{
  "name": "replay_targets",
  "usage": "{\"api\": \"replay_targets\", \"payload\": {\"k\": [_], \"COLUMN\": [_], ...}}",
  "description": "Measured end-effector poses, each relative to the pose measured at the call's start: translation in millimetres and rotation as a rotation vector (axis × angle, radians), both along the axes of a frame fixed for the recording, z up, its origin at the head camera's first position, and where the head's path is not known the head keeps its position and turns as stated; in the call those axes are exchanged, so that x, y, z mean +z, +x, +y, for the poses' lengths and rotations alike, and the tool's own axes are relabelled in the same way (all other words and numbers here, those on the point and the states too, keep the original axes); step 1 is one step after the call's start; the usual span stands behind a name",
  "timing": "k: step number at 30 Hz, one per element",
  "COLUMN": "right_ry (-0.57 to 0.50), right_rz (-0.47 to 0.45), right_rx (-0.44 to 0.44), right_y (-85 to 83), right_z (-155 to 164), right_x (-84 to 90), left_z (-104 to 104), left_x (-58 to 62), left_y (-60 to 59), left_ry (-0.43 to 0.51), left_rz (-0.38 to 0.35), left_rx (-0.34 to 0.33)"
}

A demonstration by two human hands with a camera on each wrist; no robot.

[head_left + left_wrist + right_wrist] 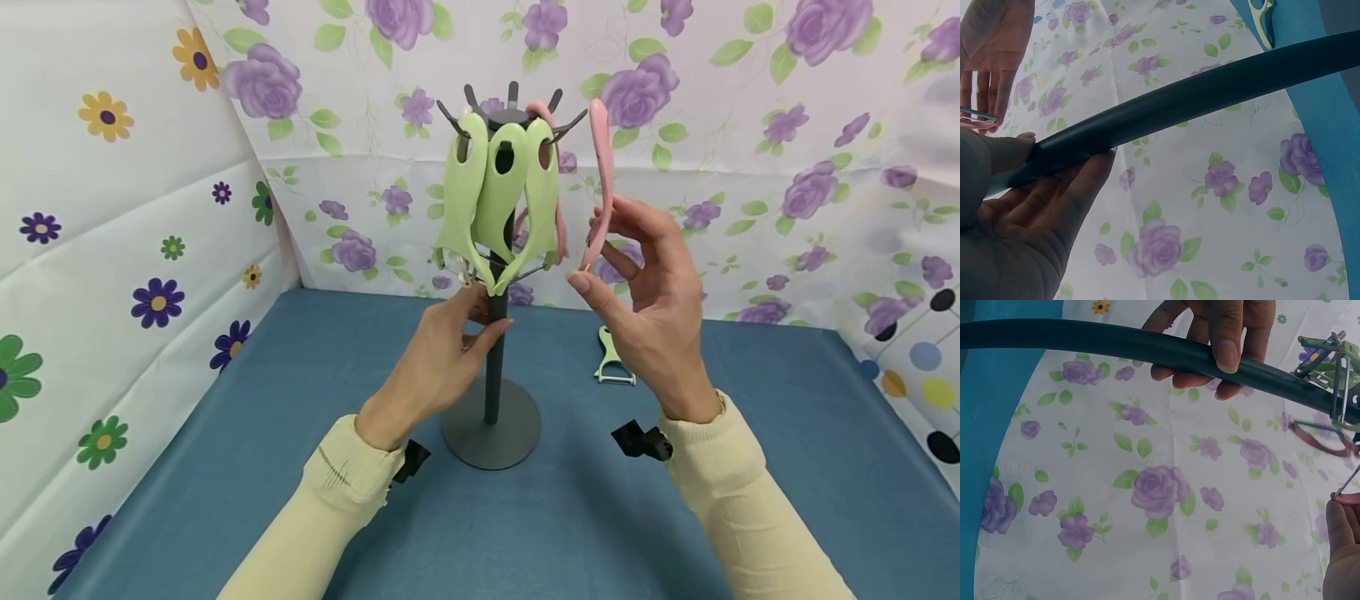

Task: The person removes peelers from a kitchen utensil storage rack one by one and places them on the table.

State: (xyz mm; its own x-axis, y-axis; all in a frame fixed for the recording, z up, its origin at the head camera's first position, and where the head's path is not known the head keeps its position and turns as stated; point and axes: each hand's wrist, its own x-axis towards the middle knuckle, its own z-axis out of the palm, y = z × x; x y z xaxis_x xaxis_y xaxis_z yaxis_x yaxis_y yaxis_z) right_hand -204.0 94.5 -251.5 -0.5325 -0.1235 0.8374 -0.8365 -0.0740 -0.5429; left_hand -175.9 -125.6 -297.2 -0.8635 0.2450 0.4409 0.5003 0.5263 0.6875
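Note:
My left hand [435,357] pinches the dark pole [1210,92] of an upright rack between thumb and fingers, just below the peelers hanging there. In my right hand [663,292] is a pink peeler [603,167], pinched by its lower, bladed end with the handle pointing up. It stands beside the rack's right-hand hook [572,123], apart from it. Several light green peelers [501,196] hang by their handle holes on the front hooks, blades down. Pink peeler parts [561,233] show behind them on the right, mostly hidden. The right wrist view catches only my fingertips [1338,519] at its edge.
A light green peeler [615,358] lies on the blue tabletop [300,375], behind and right of the round rack base [491,450]. Several bare hooks [513,90] stick up at the rack's back. Flowered cloth [750,167] covers the walls behind and at both sides.

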Motion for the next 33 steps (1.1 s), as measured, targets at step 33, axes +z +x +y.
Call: {"api": "replay_targets", "payload": {"k": [33], "right_ry": [0.05], "right_rz": [-0.014], "right_rx": [-0.051], "right_y": [-3.9], "right_z": [26], "right_x": [-13.6], "left_z": [-1], "left_x": [-2.2], "left_y": [3.2], "left_ry": [0.042], "left_rz": [-0.045], "left_rx": [-0.066]}}
